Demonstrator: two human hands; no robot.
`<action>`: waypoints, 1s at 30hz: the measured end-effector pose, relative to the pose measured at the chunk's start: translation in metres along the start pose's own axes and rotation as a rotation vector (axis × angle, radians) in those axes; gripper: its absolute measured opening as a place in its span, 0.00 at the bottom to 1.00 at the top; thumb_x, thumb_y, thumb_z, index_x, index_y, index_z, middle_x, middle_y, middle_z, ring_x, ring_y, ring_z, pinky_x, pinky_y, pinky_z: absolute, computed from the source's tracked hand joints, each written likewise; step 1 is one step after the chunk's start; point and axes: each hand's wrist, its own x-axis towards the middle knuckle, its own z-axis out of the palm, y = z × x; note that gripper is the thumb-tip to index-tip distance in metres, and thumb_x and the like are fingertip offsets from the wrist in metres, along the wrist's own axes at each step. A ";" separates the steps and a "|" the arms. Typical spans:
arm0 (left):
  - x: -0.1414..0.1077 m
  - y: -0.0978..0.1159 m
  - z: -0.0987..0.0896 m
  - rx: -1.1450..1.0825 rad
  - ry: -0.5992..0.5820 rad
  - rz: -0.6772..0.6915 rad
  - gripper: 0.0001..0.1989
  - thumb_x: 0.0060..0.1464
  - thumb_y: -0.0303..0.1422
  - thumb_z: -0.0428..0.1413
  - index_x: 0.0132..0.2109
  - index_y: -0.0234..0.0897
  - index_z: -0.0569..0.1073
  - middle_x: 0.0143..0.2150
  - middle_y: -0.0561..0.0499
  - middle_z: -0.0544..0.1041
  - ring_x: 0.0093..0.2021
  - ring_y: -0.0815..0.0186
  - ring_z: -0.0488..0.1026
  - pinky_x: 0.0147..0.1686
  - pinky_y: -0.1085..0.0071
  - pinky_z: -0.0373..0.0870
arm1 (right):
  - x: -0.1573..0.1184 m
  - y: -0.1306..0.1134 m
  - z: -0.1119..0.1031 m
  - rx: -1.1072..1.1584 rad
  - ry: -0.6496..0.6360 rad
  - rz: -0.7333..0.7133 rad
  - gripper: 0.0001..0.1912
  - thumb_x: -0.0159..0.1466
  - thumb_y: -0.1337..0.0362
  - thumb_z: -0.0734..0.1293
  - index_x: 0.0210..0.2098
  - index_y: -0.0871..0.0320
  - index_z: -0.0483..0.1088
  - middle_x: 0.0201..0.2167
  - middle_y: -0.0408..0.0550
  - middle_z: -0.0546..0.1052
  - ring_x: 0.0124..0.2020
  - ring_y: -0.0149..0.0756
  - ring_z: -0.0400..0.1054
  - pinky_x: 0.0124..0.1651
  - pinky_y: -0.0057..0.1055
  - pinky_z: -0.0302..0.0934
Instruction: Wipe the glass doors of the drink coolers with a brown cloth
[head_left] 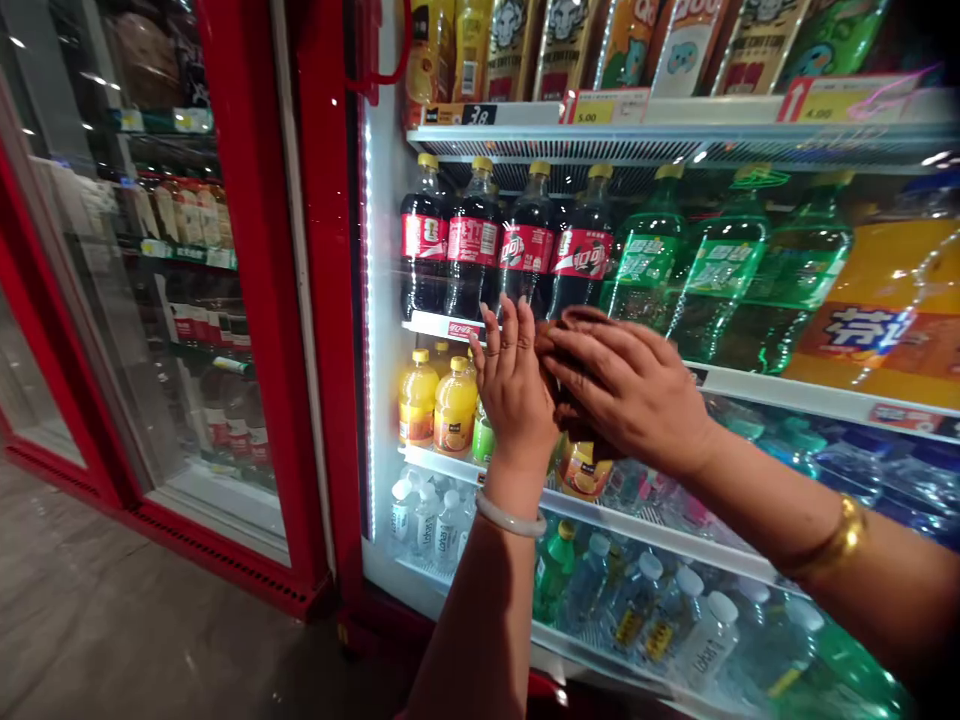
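Observation:
My left hand (517, 395), with a pale bracelet on its wrist, is raised in front of the drinks fridge. Its fingers are stretched out and a little apart. To its right, my right hand (637, 385), with a gold bracelet, has its fingers curved over a dark brown, soft-looking thing (589, 318), perhaps a cloth. This brown thing lies between the two hands, close against the edge of my left palm, and most of it is hidden. Behind my hands stand cola bottles (525, 240) with red labels and green soda bottles (716, 270).
Orange juice bottles (454, 405) stand on the shelf below, and water bottles (649, 600) fill the lowest one. Cartons (566, 45) line the top shelf. A red-framed glass door (259, 300) is at the left, above a grey floor (150, 630).

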 end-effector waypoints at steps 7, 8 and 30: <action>-0.010 0.020 0.008 0.019 -0.066 0.062 0.29 0.74 0.33 0.39 0.79 0.44 0.54 0.81 0.50 0.53 0.82 0.59 0.37 0.80 0.45 0.29 | -0.014 0.007 -0.012 -0.062 0.082 0.293 0.19 0.71 0.59 0.70 0.60 0.55 0.73 0.67 0.51 0.73 0.67 0.51 0.66 0.68 0.50 0.63; -0.013 0.021 0.011 0.013 -0.070 0.072 0.29 0.74 0.33 0.40 0.79 0.44 0.54 0.81 0.50 0.52 0.82 0.60 0.37 0.81 0.46 0.29 | -0.017 0.001 -0.011 -0.063 0.065 0.247 0.18 0.71 0.61 0.69 0.59 0.55 0.74 0.66 0.51 0.74 0.67 0.49 0.66 0.68 0.48 0.63; -0.020 0.019 0.027 0.255 0.095 0.236 0.31 0.73 0.27 0.42 0.79 0.39 0.50 0.79 0.43 0.56 0.82 0.60 0.42 0.81 0.46 0.39 | -0.046 0.040 -0.032 -0.080 0.130 0.342 0.11 0.71 0.59 0.70 0.53 0.53 0.75 0.68 0.47 0.72 0.70 0.46 0.64 0.70 0.47 0.62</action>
